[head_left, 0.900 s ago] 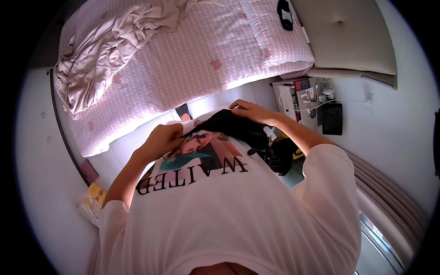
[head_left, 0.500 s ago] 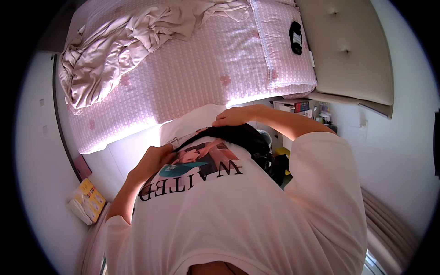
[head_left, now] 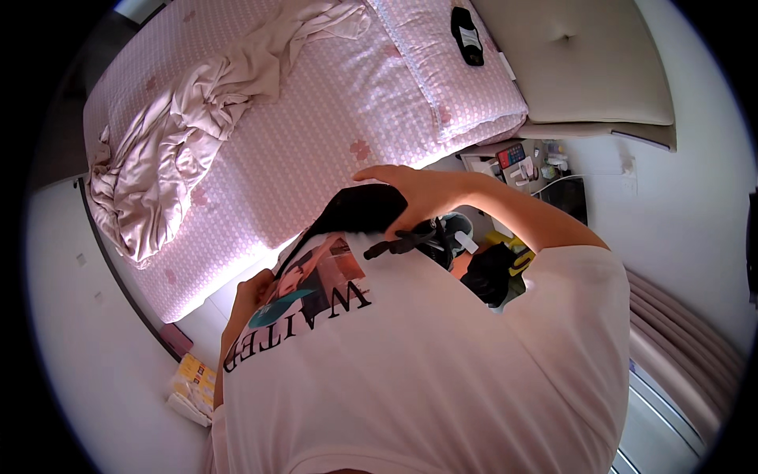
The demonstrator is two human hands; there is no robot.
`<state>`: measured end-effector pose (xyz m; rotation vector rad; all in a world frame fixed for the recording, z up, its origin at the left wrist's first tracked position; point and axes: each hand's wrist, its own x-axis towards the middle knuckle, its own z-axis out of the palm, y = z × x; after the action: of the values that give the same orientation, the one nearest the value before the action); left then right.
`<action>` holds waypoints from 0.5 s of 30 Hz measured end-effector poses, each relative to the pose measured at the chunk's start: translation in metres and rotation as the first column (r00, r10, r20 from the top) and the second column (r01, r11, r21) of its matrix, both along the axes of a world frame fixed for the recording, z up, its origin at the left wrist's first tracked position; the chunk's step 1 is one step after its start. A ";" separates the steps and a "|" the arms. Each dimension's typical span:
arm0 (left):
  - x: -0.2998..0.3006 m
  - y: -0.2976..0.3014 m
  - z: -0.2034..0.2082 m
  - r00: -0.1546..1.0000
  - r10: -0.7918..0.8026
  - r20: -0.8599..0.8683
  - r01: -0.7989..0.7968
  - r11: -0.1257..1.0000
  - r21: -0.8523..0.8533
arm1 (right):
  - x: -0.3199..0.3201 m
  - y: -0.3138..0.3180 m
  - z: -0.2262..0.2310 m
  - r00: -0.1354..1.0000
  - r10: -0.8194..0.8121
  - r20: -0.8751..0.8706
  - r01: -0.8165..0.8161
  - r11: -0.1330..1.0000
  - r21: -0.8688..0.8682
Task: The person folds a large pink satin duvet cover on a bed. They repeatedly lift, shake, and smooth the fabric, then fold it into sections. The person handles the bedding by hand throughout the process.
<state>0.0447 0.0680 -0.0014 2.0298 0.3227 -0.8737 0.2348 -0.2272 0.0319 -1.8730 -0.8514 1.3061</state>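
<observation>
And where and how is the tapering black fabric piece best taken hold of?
Probably at the broad end of the tapering black fabric piece, from the right side, with the right hand, thumb near the body, fingers over the far edge: it is wide there and narrows to a strip toward the left hand.

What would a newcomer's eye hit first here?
First, the white T-shirt with its colour print, filling the lower middle. Then the black cloth at its far edge, between the curled left hand and the spread right hand. Beyond, the pink bed, a rumpled blanket on its left side.
</observation>
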 end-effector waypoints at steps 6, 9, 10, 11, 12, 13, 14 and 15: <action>0.013 -0.004 0.009 0.997 0.070 0.034 -0.069 0.997 -0.025 | 0.008 -0.019 0.015 0.927 -0.230 -0.295 0.207 0.973 -0.106; 0.012 0.000 0.009 0.995 0.090 0.039 -0.090 0.996 -0.017 | 0.010 -0.026 0.030 0.971 -0.207 -0.118 0.195 0.975 -0.106; 0.012 -0.002 0.011 0.993 0.115 0.040 -0.114 0.993 -0.020 | 0.009 -0.027 0.036 0.976 -0.186 -0.115 0.174 0.979 -0.106; 0.013 -0.006 0.014 0.990 0.139 0.040 -0.138 0.990 -0.023 | 0.007 -0.030 0.035 0.973 -0.213 -0.086 0.203 0.972 -0.118; 0.013 -0.007 0.017 0.986 0.161 0.044 -0.160 0.987 -0.025 | 0.009 -0.031 0.035 0.971 -0.219 -0.093 0.203 0.966 -0.158; 0.011 -0.007 0.017 0.984 0.172 0.047 -0.171 0.985 -0.033 | 0.011 -0.032 0.035 0.969 -0.226 -0.099 0.204 0.959 -0.197; 0.009 -0.006 0.016 0.982 0.182 0.050 -0.181 0.983 -0.041 | 0.013 -0.033 0.035 0.967 -0.234 -0.105 0.204 0.950 -0.237; 0.007 -0.007 0.014 0.980 0.193 0.053 -0.190 0.980 -0.049 | 0.012 -0.036 0.034 0.956 -0.269 -0.117 0.240 0.946 -0.220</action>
<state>0.0518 0.0610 0.0124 1.9423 0.4548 -0.6962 0.2465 -0.2634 0.0661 -1.9401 -0.3944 1.3858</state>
